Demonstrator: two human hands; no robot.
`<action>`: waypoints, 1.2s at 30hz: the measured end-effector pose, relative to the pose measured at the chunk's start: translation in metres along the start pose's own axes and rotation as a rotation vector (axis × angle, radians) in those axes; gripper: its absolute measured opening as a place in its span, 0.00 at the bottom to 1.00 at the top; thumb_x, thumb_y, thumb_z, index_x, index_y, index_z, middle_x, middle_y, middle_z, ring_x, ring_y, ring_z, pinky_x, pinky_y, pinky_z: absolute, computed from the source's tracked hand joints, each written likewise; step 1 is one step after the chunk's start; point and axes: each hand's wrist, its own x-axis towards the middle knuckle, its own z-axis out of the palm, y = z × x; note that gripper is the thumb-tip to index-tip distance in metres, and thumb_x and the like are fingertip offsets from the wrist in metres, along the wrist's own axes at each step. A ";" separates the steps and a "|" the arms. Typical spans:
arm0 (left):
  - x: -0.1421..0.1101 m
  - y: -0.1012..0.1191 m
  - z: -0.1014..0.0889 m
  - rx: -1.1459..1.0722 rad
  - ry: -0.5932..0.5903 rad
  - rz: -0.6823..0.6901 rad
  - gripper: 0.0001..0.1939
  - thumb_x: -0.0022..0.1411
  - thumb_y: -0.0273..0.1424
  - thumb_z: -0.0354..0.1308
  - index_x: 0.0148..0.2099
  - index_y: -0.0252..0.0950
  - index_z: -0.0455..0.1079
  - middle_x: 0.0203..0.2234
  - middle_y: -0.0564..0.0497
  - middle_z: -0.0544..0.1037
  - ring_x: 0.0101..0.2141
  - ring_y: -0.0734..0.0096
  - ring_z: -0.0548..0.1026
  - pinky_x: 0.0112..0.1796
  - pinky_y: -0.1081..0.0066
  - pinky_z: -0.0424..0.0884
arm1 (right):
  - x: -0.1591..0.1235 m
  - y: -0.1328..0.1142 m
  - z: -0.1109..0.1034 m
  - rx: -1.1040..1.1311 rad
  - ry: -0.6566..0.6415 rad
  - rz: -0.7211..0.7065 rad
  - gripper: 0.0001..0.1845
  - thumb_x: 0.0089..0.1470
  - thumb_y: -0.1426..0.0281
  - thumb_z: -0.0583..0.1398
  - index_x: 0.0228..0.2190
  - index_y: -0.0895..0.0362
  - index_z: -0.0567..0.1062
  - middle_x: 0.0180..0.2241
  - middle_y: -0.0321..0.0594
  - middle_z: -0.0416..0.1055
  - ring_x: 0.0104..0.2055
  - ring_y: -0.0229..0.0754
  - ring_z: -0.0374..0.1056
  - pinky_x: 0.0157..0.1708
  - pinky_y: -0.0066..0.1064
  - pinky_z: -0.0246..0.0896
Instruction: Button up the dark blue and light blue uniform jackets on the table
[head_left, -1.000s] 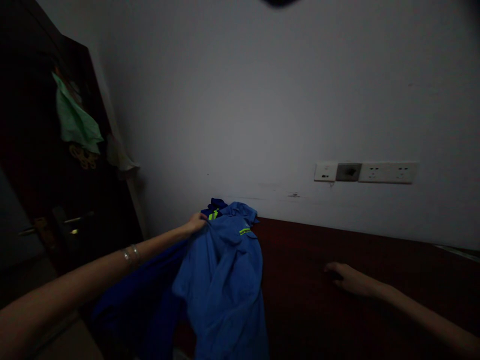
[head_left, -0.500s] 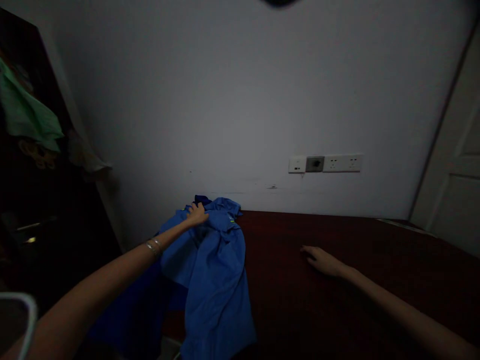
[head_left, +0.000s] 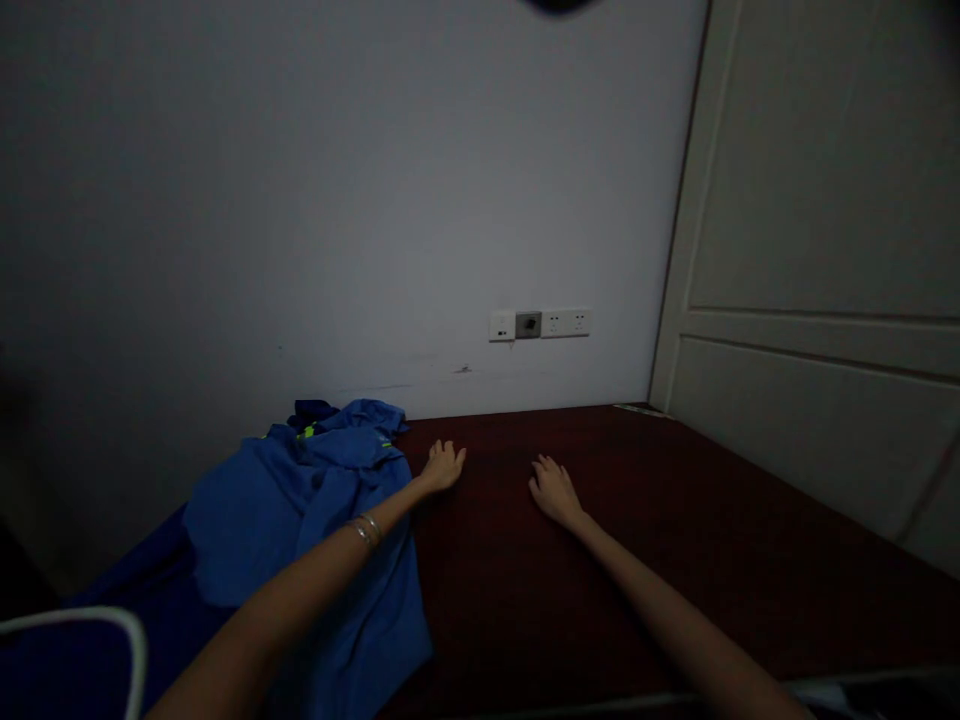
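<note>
My left hand (head_left: 444, 467), with bracelets at the wrist, is held palm down over the dark red tabletop (head_left: 495, 570), its fingers apart and nothing in them. Just left of it lies a crumpled blue garment (head_left: 251, 510) with small yellow-green marks near its far end; my left forearm crosses over it. Darker blue cloth (head_left: 142, 600) shows beneath and to the left of the garment. My right hand (head_left: 555, 488) is over the tabletop too, a short way right of the left one, fingers spread and holding nothing. Whether either palm touches the surface is unclear.
A pale wall (head_left: 420, 200) with a row of sockets (head_left: 540, 325) rises behind the table. White panelled doors (head_left: 817, 250) stand along the right side. A white curved bar (head_left: 124, 618) shows at lower left. Light is dim.
My left hand has come off the blue garment and moved right onto the tabletop. My right hand has moved closer to it. The view has turned right.
</note>
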 end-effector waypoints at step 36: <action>0.006 0.034 0.060 0.119 0.077 0.030 0.28 0.62 0.39 0.35 0.57 0.24 0.54 0.57 0.31 0.53 0.58 0.52 0.50 0.53 0.59 0.49 | -0.003 0.002 0.003 -0.020 -0.014 0.051 0.24 0.55 0.68 0.44 0.50 0.66 0.64 0.55 0.54 0.56 0.58 0.49 0.49 0.55 0.42 0.38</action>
